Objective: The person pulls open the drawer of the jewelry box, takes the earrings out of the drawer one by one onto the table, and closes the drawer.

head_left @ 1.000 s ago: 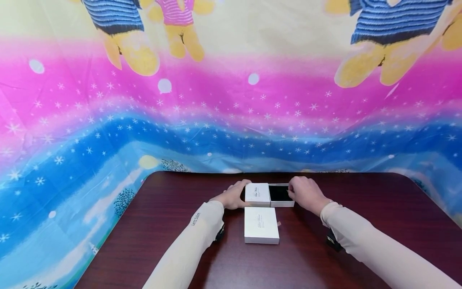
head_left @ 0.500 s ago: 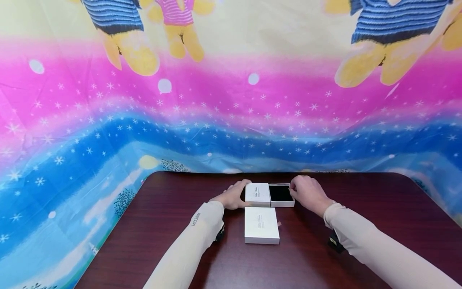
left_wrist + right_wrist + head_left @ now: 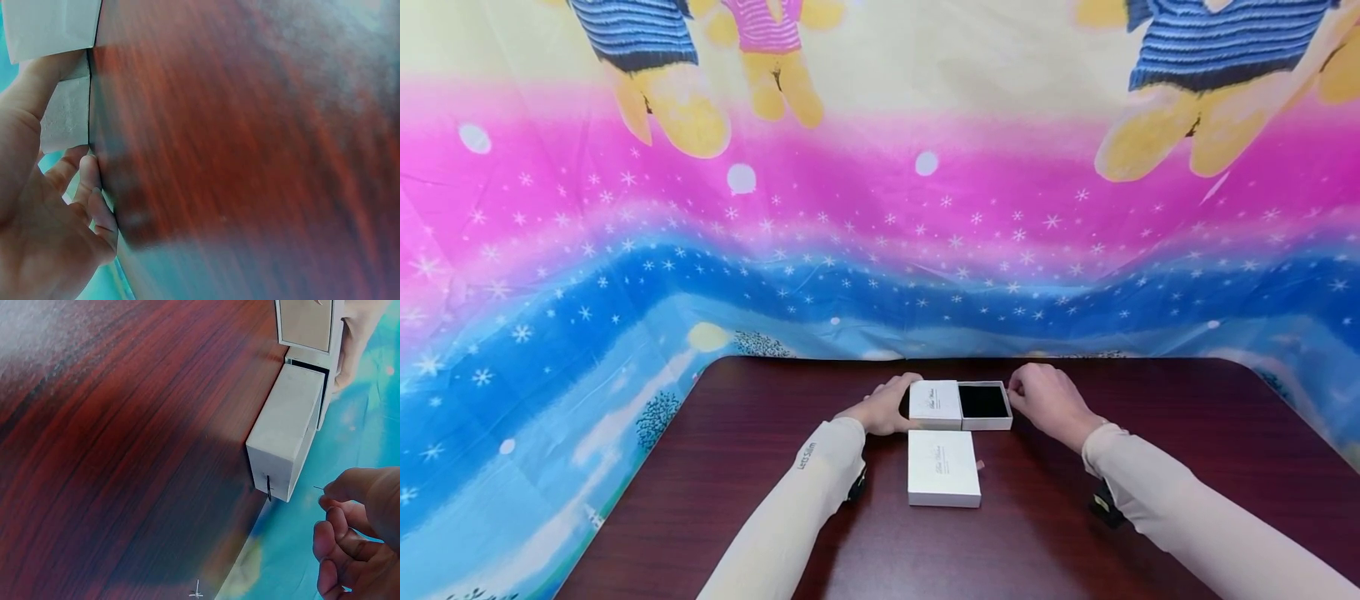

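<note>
Drop & overrun risks, far side of table [image 3: 1165, 400]

LH [image 3: 883, 407] had thumb & fingers gripping white box sleeve [image 3: 934, 398], midway along the far edge. Drawer tray [image 3: 987, 424] stood well out to the sleeve's R, black insert [image 3: 983, 401] showing. RH [image 3: 1051, 400], just off the tray's R end, had thumb & index pinched, apparently on a thin pin-like item [image 3: 318, 487], too small to ID. Second white box [image 3: 940, 467] lay just nearer the near edge, pinkish tab [image 3: 981, 465] out its R side.

Assessment: a slack pinch could drop the pin-like item, poss. over the far edge. Pulling the tray further R might free it from the sleeve & tip it. Dark pull loop [image 3: 269, 489] could snag fingers. If LH eased off, sleeve might skid.
</note>
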Motion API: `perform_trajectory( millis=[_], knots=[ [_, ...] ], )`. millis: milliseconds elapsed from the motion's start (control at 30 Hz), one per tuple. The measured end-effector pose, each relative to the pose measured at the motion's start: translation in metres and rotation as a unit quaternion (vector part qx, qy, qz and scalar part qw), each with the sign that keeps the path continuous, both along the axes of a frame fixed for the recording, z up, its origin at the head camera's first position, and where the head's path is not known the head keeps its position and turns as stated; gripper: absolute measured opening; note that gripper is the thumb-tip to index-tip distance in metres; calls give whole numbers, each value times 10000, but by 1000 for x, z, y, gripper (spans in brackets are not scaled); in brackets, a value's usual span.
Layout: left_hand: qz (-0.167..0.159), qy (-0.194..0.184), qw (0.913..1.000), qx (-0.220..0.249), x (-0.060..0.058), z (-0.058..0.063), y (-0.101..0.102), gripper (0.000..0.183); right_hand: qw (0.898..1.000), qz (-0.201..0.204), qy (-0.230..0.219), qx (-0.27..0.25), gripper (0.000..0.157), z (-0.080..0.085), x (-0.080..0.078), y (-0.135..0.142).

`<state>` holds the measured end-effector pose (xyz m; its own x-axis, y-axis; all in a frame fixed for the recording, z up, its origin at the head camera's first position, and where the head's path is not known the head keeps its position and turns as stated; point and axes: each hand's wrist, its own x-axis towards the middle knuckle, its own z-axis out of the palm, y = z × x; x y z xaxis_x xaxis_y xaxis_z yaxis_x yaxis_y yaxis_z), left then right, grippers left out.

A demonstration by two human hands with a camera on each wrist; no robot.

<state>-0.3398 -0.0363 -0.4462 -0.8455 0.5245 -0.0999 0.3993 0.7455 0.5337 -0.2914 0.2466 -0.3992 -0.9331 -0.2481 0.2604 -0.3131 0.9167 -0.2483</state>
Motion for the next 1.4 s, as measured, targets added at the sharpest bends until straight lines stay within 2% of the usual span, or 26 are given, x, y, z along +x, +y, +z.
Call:
perform_trajectory(
  millis=[233,833,1400],
  knots=[
    [-6,6,10000,-20,0,0,1,80,9999,10,121,-41,8,1,2,4],
    [-14,-97,10000,9,0,3,0,82,9998,-113,10,-163,8,2,3,19],
    [32,-19,10000,-59,0,1,1,82,9996,-187,-40,-220,8,2,5,29]
  ],
)
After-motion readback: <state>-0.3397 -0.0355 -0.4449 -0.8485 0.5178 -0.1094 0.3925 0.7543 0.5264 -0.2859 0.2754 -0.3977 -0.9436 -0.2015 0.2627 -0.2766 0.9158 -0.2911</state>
